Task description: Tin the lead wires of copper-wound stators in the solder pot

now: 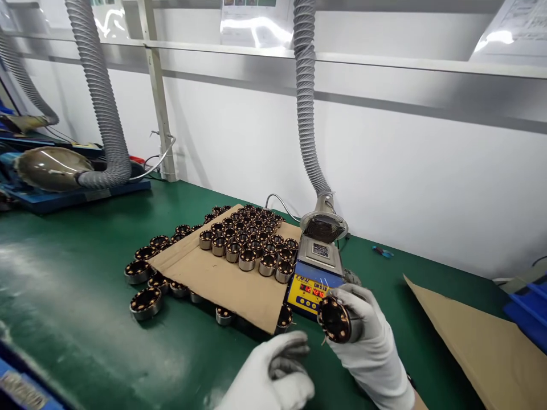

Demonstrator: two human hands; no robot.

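My right hand (371, 341), in a white glove, is closed around a round motor stator (337, 320) with copper windings, held just in front of a blue and yellow solder pot (314, 282) with a red digital display. My left hand (276, 373), also gloved, hovers low and to the left of the stator with its fingers curled together; I cannot make out anything in them. Several more stators (252, 239) stand in rows on a sheet of cardboard (222, 279), which rests on other stators (145, 302) on the green mat.
A grey ribbed extraction hose (305, 114) drops to a hood above the solder pot. A second hose (102, 114) ends at a hood on the left. Another cardboard sheet (478, 336) lies at right, with blue bins (530, 307) beyond it. A white wall backs the bench.
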